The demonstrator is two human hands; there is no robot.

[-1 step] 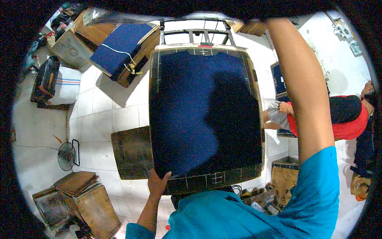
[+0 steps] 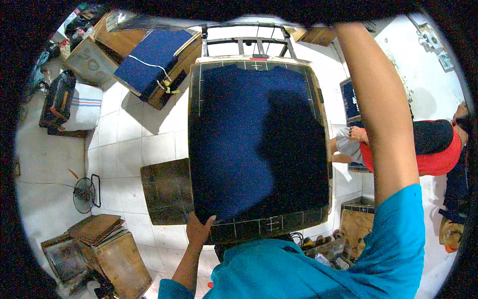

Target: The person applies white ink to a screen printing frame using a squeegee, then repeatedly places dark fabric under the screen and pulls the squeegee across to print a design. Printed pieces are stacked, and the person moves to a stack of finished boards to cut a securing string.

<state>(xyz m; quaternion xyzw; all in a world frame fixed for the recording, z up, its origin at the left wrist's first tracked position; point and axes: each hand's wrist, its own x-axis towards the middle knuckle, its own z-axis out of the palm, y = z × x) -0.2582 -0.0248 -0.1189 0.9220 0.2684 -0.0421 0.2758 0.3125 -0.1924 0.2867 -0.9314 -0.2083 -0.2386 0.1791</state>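
A dark blue cloth point(image 2: 229, 144) lies spread over a black board with white grid marks point(image 2: 247, 228), which shows along the near and far edges. My left hand point(image 2: 199, 230) is at the near left corner, its thumb and fingers around the cloth's corner at the board's edge; the fingertips are partly hidden. My right arm reaches up along the right side and out past the top of the picture, so the right hand is out of view. A broad shadow falls across the cloth's right half.
A dark flat panel point(image 2: 167, 192) juts out left of the board. A metal frame point(image 2: 246, 45) stands beyond it. Blue cloth tied with white cord tops a stack point(image 2: 154, 60) at far left. A fan point(image 2: 84, 194) and boxes point(image 2: 117, 256) stand left. Another person point(image 2: 433, 147) works at right.
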